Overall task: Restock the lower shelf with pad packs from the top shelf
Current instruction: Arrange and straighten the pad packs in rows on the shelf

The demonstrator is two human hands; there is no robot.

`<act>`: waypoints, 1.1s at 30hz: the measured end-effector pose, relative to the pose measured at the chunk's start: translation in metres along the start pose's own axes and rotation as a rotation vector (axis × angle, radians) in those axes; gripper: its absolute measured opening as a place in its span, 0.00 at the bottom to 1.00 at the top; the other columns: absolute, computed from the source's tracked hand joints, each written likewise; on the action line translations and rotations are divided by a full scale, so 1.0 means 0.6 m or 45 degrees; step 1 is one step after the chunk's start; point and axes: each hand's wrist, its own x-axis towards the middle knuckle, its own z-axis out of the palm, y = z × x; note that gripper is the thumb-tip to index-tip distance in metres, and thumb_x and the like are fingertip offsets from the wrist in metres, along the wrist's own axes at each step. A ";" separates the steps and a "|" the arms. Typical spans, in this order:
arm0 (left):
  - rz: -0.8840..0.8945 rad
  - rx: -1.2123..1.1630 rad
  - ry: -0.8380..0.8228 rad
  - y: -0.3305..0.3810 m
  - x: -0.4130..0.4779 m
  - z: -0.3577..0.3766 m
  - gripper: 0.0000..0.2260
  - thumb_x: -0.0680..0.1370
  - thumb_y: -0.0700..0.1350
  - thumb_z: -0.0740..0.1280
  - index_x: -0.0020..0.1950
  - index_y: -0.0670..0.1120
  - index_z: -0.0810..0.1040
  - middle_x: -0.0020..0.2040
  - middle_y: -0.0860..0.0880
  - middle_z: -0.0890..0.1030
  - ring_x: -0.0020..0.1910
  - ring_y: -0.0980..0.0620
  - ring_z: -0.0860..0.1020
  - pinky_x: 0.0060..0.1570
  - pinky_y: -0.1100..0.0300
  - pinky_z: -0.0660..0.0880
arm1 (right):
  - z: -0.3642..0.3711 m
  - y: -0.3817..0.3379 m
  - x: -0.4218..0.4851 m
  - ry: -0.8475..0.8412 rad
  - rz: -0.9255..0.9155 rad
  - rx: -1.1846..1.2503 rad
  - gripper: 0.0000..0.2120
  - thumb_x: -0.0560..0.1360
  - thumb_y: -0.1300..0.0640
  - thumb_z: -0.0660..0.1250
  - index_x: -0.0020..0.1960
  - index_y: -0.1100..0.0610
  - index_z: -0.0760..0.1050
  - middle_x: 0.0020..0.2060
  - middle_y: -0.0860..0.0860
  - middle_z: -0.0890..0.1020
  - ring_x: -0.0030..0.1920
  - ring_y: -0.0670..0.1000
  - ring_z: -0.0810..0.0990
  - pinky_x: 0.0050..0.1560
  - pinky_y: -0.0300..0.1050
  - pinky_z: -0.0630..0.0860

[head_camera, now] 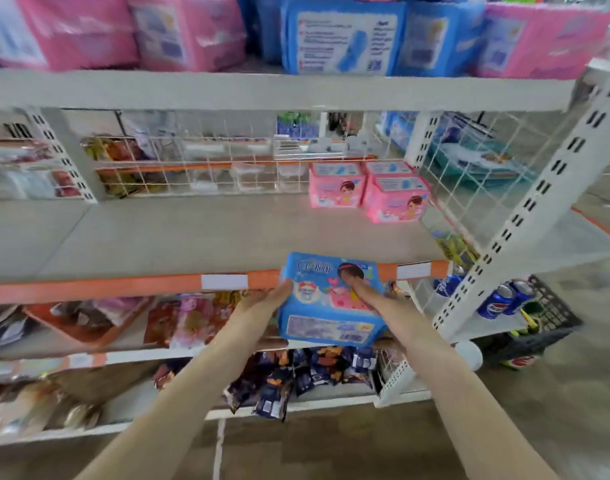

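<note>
The blue pad pack (331,306) is held between both hands. The left hand (262,301) is closed on its left side, with the thumb laid over the front face; the other fingers are hidden behind the pack. The right hand (371,301) is closed on the right side in the same way, with the thumb pressed onto the printed face, and its other fingers cannot be seen. The pack is carried in the air, tilted with its face upward toward the camera. It is just in front of the orange edge strip (140,284) of the lower shelf (192,233) and is not yet set on the board.

The pack is judged to be light and soft: a thin plastic wrap around padded contents, expected to give a little under pressure. The film is probably smooth and somewhat slippery, so a hold on two opposite sides, as here, is considered safer than a pinch at one corner. Nothing fragile is expected inside, but hard squeezing could crease the wrap.

On the lower shelf, pink packs (334,190) are standing at the right, near the wire mesh (463,188). Further packs (341,39) are stored on the top shelf (262,91).
</note>
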 end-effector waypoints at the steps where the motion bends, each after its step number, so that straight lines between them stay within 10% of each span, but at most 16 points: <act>1: 0.042 0.036 0.048 0.000 -0.001 -0.023 0.30 0.62 0.71 0.75 0.53 0.51 0.83 0.48 0.54 0.87 0.51 0.50 0.84 0.58 0.51 0.78 | 0.023 -0.009 0.001 0.027 -0.071 -0.028 0.18 0.72 0.35 0.70 0.52 0.47 0.78 0.46 0.46 0.81 0.45 0.45 0.78 0.41 0.39 0.73; 4: 0.285 0.094 0.024 0.000 -0.014 -0.084 0.09 0.76 0.46 0.74 0.55 0.50 0.81 0.45 0.57 0.86 0.43 0.61 0.82 0.40 0.71 0.74 | 0.064 -0.013 -0.007 -0.056 -0.412 0.052 0.16 0.75 0.48 0.71 0.62 0.50 0.78 0.55 0.46 0.84 0.58 0.48 0.82 0.51 0.40 0.76; 9: 0.522 0.188 -0.002 -0.011 -0.015 -0.173 0.19 0.76 0.30 0.69 0.64 0.45 0.77 0.51 0.59 0.86 0.50 0.64 0.82 0.47 0.70 0.75 | 0.149 -0.019 0.010 -0.136 -0.720 -0.003 0.30 0.73 0.58 0.74 0.72 0.54 0.69 0.62 0.46 0.82 0.64 0.48 0.79 0.62 0.43 0.77; 20: 0.612 0.110 0.010 -0.022 0.023 -0.279 0.17 0.81 0.30 0.62 0.62 0.49 0.76 0.53 0.56 0.86 0.53 0.58 0.83 0.49 0.64 0.78 | 0.281 -0.029 0.025 -0.022 -0.692 -0.033 0.23 0.76 0.49 0.69 0.70 0.49 0.71 0.57 0.45 0.84 0.59 0.45 0.82 0.58 0.44 0.78; 26: 0.583 0.173 0.176 -0.015 0.059 -0.257 0.08 0.82 0.40 0.65 0.55 0.46 0.84 0.39 0.50 0.85 0.33 0.57 0.76 0.31 0.63 0.72 | 0.259 -0.050 0.044 0.203 -0.525 -0.336 0.15 0.77 0.44 0.67 0.45 0.57 0.77 0.31 0.55 0.73 0.30 0.49 0.69 0.33 0.40 0.63; 30: 0.551 0.257 0.183 0.007 0.096 -0.227 0.07 0.82 0.40 0.64 0.52 0.44 0.83 0.28 0.58 0.80 0.21 0.62 0.72 0.23 0.70 0.66 | 0.231 -0.064 0.075 0.224 -0.569 -0.343 0.10 0.80 0.49 0.64 0.49 0.55 0.77 0.34 0.53 0.80 0.34 0.52 0.77 0.35 0.45 0.68; 33: 0.529 0.353 0.197 0.028 0.126 -0.214 0.07 0.81 0.40 0.66 0.54 0.46 0.84 0.32 0.61 0.83 0.31 0.66 0.79 0.31 0.69 0.74 | 0.221 -0.069 0.112 0.213 -0.589 -0.282 0.06 0.81 0.52 0.63 0.54 0.52 0.77 0.37 0.49 0.83 0.38 0.51 0.82 0.36 0.41 0.74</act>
